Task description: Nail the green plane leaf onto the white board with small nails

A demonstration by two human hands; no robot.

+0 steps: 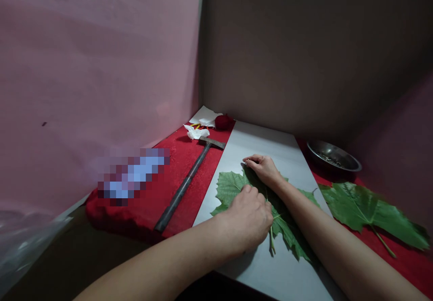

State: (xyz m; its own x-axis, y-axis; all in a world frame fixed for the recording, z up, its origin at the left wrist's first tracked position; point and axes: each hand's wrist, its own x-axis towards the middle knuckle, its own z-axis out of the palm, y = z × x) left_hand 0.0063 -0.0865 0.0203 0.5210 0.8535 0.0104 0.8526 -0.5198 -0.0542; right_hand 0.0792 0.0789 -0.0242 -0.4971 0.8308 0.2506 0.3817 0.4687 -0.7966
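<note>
A large green leaf (230,188) lies flat on a white board (264,143) in the middle of the view. My left hand (248,217) rests on the leaf's near side, fingers curled and pressing down close to the stem (271,240). My right hand (264,168) lies on the leaf's far edge, fingertips pinched at its tip. Both forearms come in from the bottom of the view.
A hammer (187,181) lies diagonally on red cloth (158,188) to the left. Crumpled white paper (198,132) and a small red object (223,121) sit at the far corner. A metal bowl (333,157) and a second leaf (368,211) are on the right. Walls close in behind.
</note>
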